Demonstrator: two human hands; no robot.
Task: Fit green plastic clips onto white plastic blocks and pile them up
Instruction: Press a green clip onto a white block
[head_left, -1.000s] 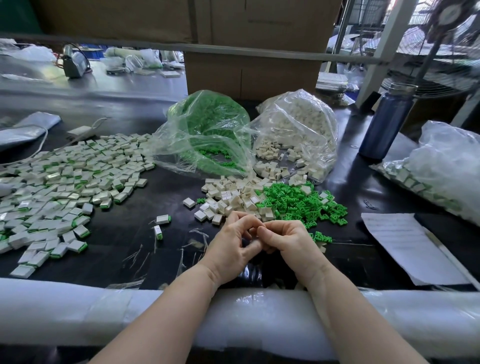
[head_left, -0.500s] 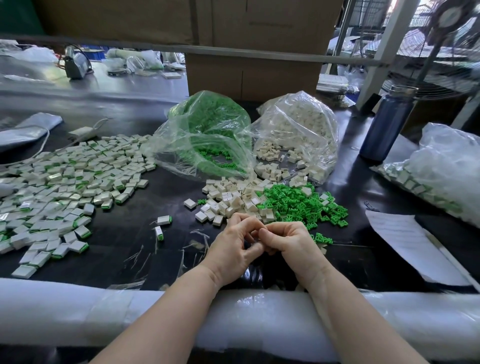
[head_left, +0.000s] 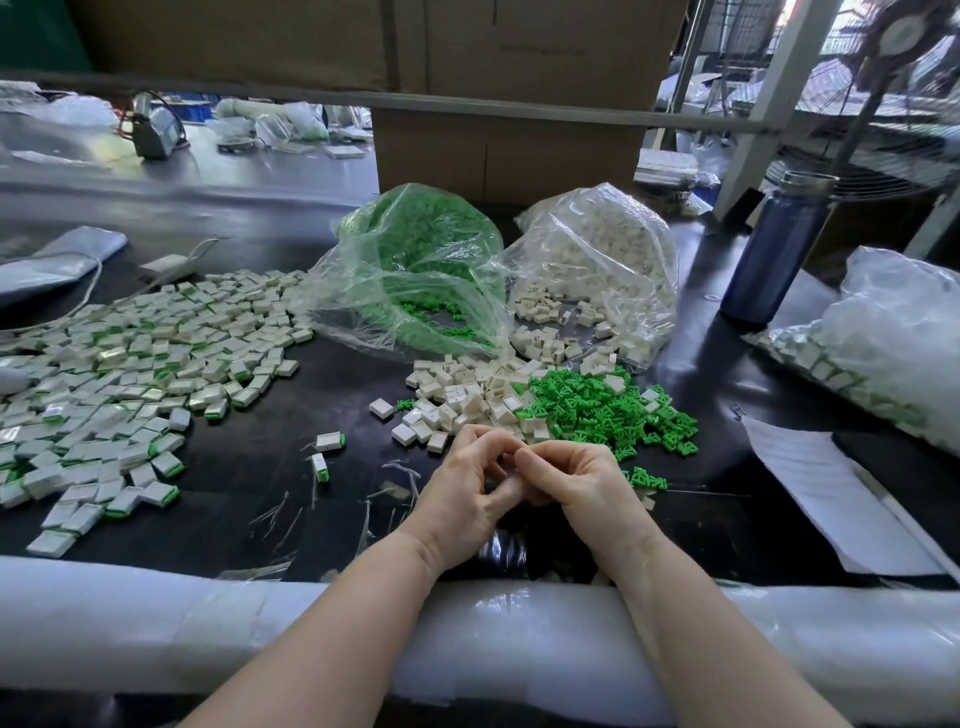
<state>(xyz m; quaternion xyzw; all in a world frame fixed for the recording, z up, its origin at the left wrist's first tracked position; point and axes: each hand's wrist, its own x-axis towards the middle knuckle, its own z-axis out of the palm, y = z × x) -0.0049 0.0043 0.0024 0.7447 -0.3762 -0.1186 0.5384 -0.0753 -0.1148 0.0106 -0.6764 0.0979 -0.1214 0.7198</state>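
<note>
Hands (head_left: 511, 486) unmoved, near padded edge (head_left: 156, 623)

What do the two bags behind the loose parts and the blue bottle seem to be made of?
The two bags: thin clear plastic film, judging by the creases, glare and contents showing through. The blue bottle: probably metal, with a smooth satin body and silvery cap; coated plastic cannot be excluded.

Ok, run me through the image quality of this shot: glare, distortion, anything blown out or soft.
Head view: wide-angle bending curves the white padded table edge and the bar overhead; daylight is blown out at the upper right behind the fan; glare streaks the glossy black tabletop and the clear bags; the far bench is soft; the left hand and right hand are sharp, hiding whatever they pinch.
</note>
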